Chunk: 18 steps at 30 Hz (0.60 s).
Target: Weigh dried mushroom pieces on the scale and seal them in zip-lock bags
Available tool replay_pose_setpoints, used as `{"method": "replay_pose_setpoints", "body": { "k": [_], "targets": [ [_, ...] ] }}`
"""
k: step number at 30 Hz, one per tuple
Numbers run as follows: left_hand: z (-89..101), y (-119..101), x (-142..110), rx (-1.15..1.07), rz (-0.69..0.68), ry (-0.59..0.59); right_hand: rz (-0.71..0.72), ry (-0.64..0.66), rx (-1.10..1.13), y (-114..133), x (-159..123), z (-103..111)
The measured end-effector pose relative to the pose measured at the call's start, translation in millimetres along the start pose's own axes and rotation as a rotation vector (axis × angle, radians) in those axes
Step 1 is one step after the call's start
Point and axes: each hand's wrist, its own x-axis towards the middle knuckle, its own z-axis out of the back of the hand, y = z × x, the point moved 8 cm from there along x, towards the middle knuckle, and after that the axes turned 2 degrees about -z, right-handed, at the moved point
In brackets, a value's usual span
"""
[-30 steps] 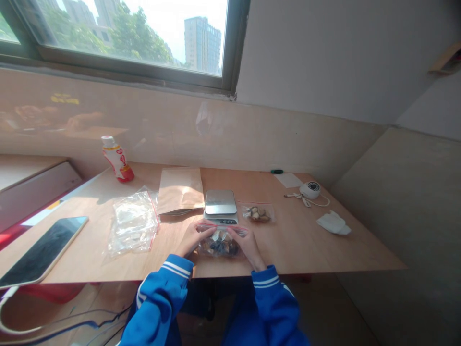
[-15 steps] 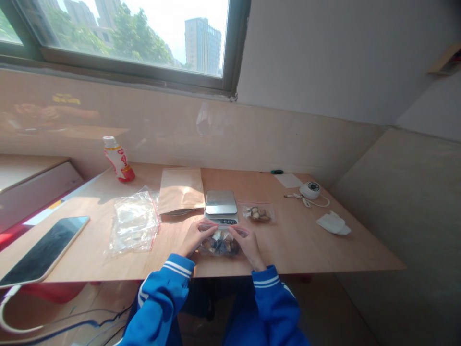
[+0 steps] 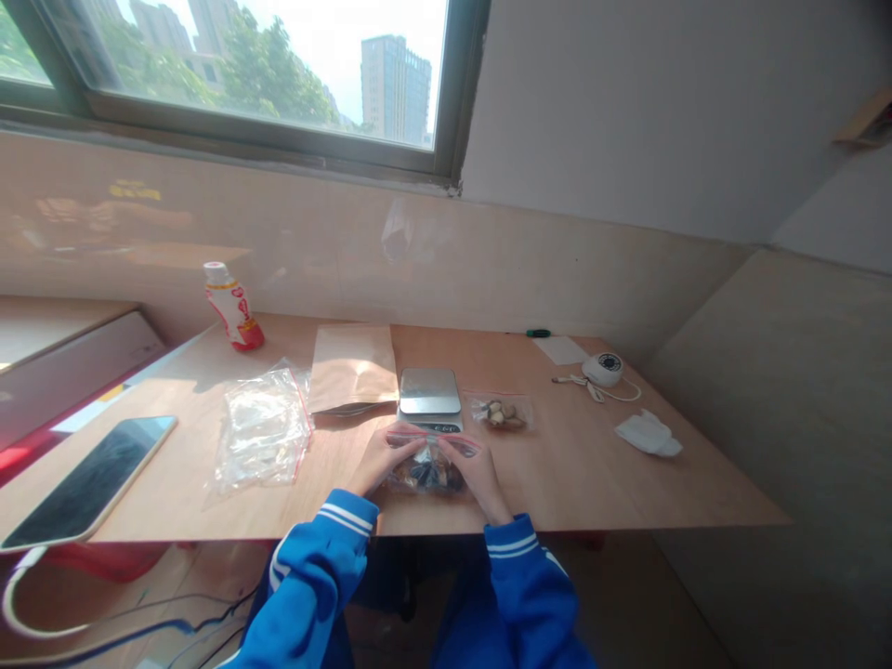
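Note:
Both my hands pinch the red-striped top edge of a clear zip bag (image 3: 430,478) with dark, lumpy pieces inside. My left hand (image 3: 382,457) grips the left part of the edge, and my right hand (image 3: 475,468) grips nearer the middle and right. The bag rests near the table's front edge, just in front of a digital kitchen scale (image 3: 429,392) with a bare steel plate. Right of the scale lies a second zip bag (image 3: 503,413) holding tan, rounded pieces. A brown paper pouch (image 3: 353,367) lies left of the scale.
Flat clear zip bags (image 3: 261,427) lie on the left, beside a phone (image 3: 90,483) on a white cable. A red-and-white bottle (image 3: 235,308) stands at the back left. To the right are a small white fan-like device (image 3: 602,369), a crumpled tissue (image 3: 648,434) and paper (image 3: 560,350).
My right thumb has slid a little left along the bag's top edge, closer to my left thumb. The whole view has shifted slightly; other things stay in place.

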Motion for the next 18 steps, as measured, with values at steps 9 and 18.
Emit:
{"method": "replay_pose_setpoints", "body": {
  "k": [9, 18],
  "targets": [
    [2.5, 0, -3, -0.02, 0.024, -0.053, 0.091, -0.051, -0.022, 9, -7, -4],
    [2.2, 8, -1, -0.069, 0.008, -0.014, 0.086, -0.068, 0.001, 12, -9, -8]
  ]
}}
